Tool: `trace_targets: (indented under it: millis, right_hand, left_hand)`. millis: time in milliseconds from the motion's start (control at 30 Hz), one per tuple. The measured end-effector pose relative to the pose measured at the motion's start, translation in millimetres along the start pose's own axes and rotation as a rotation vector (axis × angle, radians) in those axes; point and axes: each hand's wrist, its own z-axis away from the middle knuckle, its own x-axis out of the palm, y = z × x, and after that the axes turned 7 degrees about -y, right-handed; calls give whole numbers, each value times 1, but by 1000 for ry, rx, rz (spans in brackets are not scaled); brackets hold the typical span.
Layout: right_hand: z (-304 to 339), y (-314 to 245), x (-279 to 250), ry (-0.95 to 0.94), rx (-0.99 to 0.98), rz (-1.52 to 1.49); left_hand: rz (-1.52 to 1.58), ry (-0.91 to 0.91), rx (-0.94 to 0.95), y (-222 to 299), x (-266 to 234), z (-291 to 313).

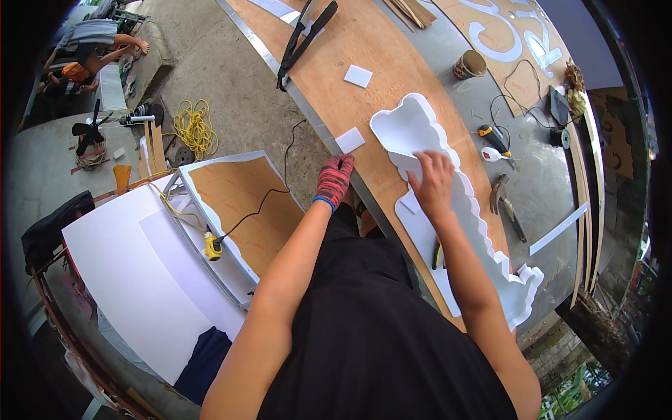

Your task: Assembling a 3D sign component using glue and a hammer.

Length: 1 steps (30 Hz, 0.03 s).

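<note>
A long white form (411,124) with a thin, scalloped upright wall lies along the wooden board. My bare right hand (435,183) is over its near wall, thumb on one side and fingers on the other, gripping the form. My left hand (334,180), in a red and grey knit glove, is at the board's near edge with its fingers pressed together. Just beyond its fingertips lies a small white rectangular piece (350,140). Whatever the gloved fingers hold is hidden. Below my right wrist are a flat white sheet (423,241) and dark-handled pliers (437,255), partly covered by my arm.
A hammer (505,203), a yellow-black tool (493,138), a small white bottle (492,154) and a cup (470,65) stand or lie on the metal table to the right. Another white piece (358,75) and a black clamp-like tool (302,43) are farther up. A black cord (288,168) hangs left.
</note>
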Motion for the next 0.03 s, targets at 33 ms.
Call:
trace_targets:
  millis: [33]
  right_hand:
    - [-18, -5, 3, -44, -43, 17]
  left_hand:
    - [-11, -17, -15, -2, -3, 3]
